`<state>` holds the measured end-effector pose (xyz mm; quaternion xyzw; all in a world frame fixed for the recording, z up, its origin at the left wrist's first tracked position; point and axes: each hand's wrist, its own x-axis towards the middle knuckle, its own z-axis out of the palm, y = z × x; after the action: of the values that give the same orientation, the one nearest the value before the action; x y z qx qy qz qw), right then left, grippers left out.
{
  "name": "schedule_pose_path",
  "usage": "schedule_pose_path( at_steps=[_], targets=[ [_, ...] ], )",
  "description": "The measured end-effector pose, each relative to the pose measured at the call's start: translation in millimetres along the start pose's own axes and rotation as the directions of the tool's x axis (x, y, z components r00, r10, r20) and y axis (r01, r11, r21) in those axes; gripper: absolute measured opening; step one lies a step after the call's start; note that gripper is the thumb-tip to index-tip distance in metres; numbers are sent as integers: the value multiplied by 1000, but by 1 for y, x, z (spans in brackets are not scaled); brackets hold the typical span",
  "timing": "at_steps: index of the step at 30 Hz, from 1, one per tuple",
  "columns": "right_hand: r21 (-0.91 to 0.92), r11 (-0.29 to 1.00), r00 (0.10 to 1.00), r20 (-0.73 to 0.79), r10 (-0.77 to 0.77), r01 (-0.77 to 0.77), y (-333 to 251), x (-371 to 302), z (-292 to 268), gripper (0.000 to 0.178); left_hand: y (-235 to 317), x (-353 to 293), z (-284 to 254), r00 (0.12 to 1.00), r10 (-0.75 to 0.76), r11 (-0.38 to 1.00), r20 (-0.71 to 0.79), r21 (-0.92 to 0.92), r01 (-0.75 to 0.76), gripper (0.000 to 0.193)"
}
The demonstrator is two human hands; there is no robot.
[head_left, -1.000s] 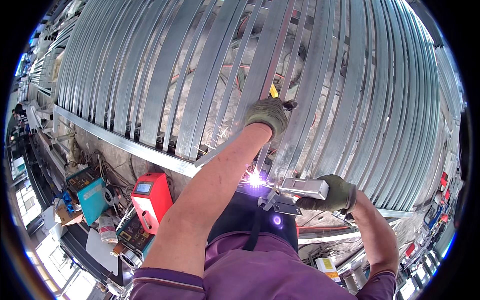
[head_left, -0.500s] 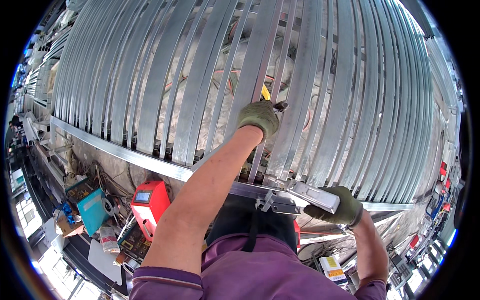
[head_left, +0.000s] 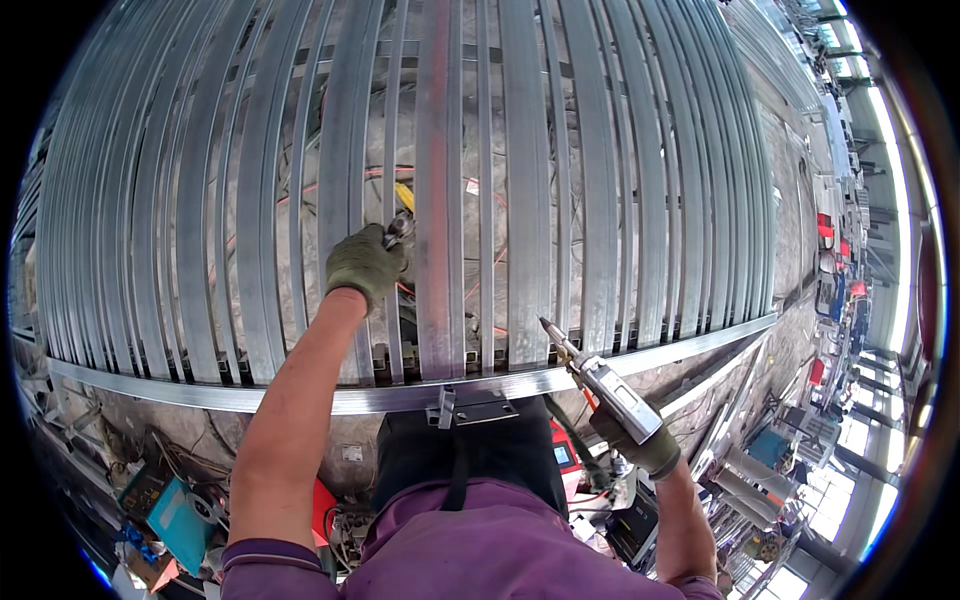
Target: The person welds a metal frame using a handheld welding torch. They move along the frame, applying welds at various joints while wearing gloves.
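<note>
My left hand, in a green work glove, is closed over the long metal bars, left of the middle. Its fingers are wrapped round a tool with a rounded dark metal end. A yellow piece shows just beyond it; whether the two are joined I cannot tell. At the lower right my right hand, gloved too, grips a silver handheld welding gun. The gun's narrow nozzle points up and left, above the frame's near rail. Parallel galvanized steel bars run away from me across the frame.
A small bracket sits on the near rail before my waist. Red machine housings and a teal box stand below the rail. Orange-red cables lie on the floor under the bars.
My view has swung to the right, so the frame appears shifted left. The welding gun has come away from the near rail joint and turned, its nozzle now pointing more forward. Both hands keep their grip.
</note>
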<state>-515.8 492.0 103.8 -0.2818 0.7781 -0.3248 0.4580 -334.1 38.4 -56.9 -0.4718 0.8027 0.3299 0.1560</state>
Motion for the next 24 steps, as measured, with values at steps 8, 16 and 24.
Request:
schedule_pose_path(
  at_steps=[8, 16, 24],
  targets=[
    [120, 987, 994, 53, 99, -105, 20, -25, -11, 30, -3, -6, 5, 998, -2, 997, -58, -83, -3, 44],
    [169, 985, 975, 222, 7, -46, 60, 3, -85, 49, 22, -68, -5, 972, -85, 977, -220, -211, 37, 43],
    [2, 981, 931, 316, -184, 193, 127, 62, -195, 45, 60, -235, 54, 782, -527, 708, -333, -680, 188, 28]
  ],
)
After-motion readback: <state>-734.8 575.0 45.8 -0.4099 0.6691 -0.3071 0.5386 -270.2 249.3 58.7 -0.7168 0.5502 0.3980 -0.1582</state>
